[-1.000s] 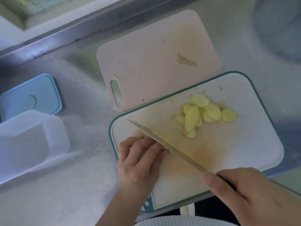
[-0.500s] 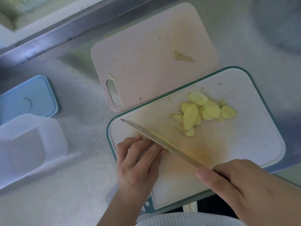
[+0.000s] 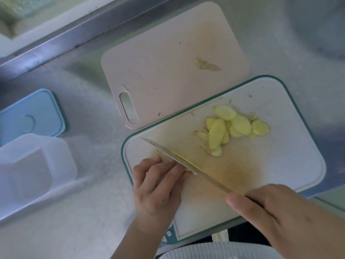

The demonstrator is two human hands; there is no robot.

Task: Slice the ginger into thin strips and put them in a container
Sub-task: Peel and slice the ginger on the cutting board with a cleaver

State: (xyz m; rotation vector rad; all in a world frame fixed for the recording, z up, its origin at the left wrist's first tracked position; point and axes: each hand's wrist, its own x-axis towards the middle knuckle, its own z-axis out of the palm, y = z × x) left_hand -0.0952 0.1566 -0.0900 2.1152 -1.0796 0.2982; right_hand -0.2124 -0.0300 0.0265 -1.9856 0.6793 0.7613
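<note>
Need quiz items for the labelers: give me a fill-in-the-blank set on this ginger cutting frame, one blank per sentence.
1. The right hand grips the ____, whose blade lies against the left hand.
2. The ginger slices are piled on the board with the ____ rim.
3. The clear container holds ____ ginger.
4. The blue lid lies ____ the container, on the counter.

Missing words: knife; green; no; beside

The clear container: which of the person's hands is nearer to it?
Left. The left hand rests on the board's near-left corner, on the side facing the container; the right hand grips the knife farther right.
</note>
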